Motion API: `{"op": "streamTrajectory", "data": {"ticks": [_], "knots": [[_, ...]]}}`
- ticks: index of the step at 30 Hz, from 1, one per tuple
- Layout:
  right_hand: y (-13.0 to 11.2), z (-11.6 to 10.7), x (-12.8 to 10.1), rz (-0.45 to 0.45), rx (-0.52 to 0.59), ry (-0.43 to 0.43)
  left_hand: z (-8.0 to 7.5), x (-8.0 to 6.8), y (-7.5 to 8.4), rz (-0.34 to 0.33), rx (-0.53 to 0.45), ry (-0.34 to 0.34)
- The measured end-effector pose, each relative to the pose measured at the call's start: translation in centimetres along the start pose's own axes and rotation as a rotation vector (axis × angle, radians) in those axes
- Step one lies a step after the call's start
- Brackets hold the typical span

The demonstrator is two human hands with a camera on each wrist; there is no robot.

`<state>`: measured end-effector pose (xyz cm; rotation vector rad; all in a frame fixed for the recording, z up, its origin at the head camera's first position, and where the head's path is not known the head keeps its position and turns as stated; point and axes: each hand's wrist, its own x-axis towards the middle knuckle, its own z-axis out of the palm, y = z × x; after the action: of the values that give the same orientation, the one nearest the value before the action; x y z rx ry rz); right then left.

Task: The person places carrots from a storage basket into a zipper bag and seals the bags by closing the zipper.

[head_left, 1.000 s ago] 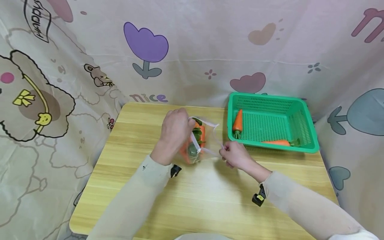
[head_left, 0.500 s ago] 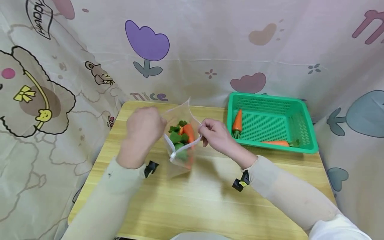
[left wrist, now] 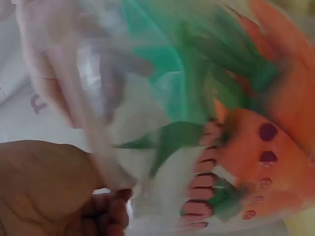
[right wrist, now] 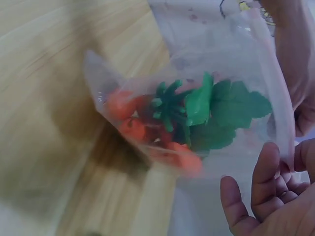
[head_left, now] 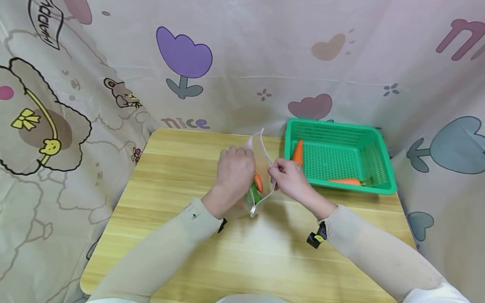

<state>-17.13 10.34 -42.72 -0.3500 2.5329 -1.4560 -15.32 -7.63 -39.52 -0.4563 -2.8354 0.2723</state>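
Observation:
A clear zip bag point(head_left: 265, 158) with a white-edged mouth is held up over the table between the hands. Inside it, orange carrots point(right wrist: 179, 160) and green leaves point(right wrist: 241, 105) show through the plastic in the right wrist view. My left hand point(head_left: 235, 170) grips the bag's left edge, its back hiding part of the contents in the head view; curled fingers show in the left wrist view. My right hand point(head_left: 289, 176) pinches the right side of the mouth between thumb and fingers. The white slider point(head_left: 253, 209) sits at the near end of the mouth, which gapes.
A green basket point(head_left: 333, 158) stands at the back right of the wooden table point(head_left: 178, 168). One carrot point(head_left: 298, 152) lies at its left side, another carrot point(head_left: 345, 181) along its near wall. A patterned curtain point(head_left: 242, 63) hangs behind.
Both hands swung left with the bag, then back right by now. The left hand travelled farther and came closer to the right hand, narrowing the bag's mouth. Basket and its carrots stayed put.

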Motion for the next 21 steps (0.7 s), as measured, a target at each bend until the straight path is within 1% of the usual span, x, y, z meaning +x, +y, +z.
{"op": "streamTrajectory", "data": {"ticks": [3,5,8,9,11,14,15,16,18,21], "knots": [[1.0,0.2,-0.3,0.009,-0.028,-0.011,0.0,-0.6,0.7,0.028,0.016,-0.042],[1.7,0.5,-0.5,0.006,-0.062,-0.009,0.1,-0.9,1.0,0.040,0.035,-0.054],[2.4,0.8,-0.7,0.003,-0.134,0.017,0.8,-0.7,0.9,0.028,0.031,-0.052],[2.7,0.9,-0.8,0.004,-0.161,0.024,1.2,-0.7,0.8,0.017,0.020,-0.041],[3.3,1.2,-0.9,0.017,-0.204,0.028,2.2,-0.6,0.3,-0.005,-0.013,0.003],[3.9,1.4,-1.1,0.033,-0.259,0.017,3.4,-1.0,-0.3,0.002,-0.031,0.103],[4.1,1.5,-1.1,0.034,-0.276,0.014,3.6,-1.2,-0.3,0.007,-0.028,0.137],[4.3,1.6,-1.1,0.032,-0.292,0.015,3.7,-1.4,-0.3,0.013,-0.024,0.158],[4.5,1.7,-1.1,0.016,-0.339,0.027,3.8,-1.7,-0.3,0.024,-0.020,0.162],[4.9,1.8,-1.1,-0.013,-0.405,0.048,3.4,-2.1,-0.1,0.025,-0.045,0.130]]}}
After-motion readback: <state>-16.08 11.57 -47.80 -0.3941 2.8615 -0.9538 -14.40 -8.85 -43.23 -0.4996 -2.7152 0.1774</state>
